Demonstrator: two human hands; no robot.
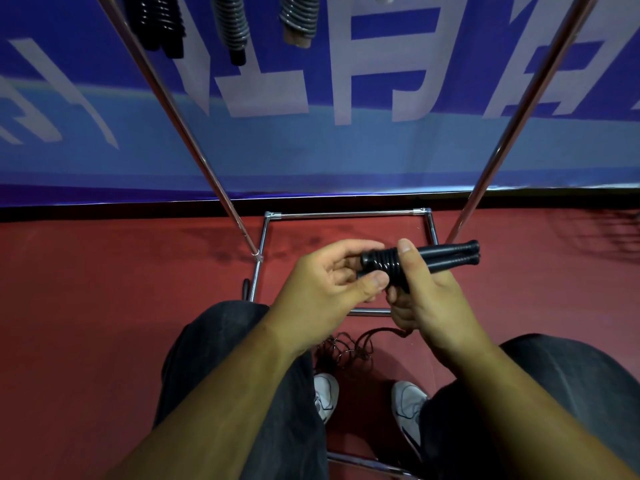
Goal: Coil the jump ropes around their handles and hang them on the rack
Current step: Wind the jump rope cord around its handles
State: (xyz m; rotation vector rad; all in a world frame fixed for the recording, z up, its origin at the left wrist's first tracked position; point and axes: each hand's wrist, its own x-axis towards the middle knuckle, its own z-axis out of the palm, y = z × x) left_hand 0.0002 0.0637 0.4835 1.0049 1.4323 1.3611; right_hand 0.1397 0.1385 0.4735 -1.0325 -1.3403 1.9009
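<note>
The right hand (426, 299) is clenching its grip around the pair of black ribbed plastic jump-rope handles (446, 256), held in the air before the chrome tube rack (194, 133), its thumb pressing the tight black cord coil (382, 263) wound round them. The left hand (325, 282) is pinching the coil's end. Loose thin cord (349, 348) is lying tangled on the red floor (104, 306).

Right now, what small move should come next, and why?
Probably one more wrap: the left hand should lead the loose rope round the handles gripped by the right hand, since only a short coil is wound and most of it lies piled on the floor.
</note>
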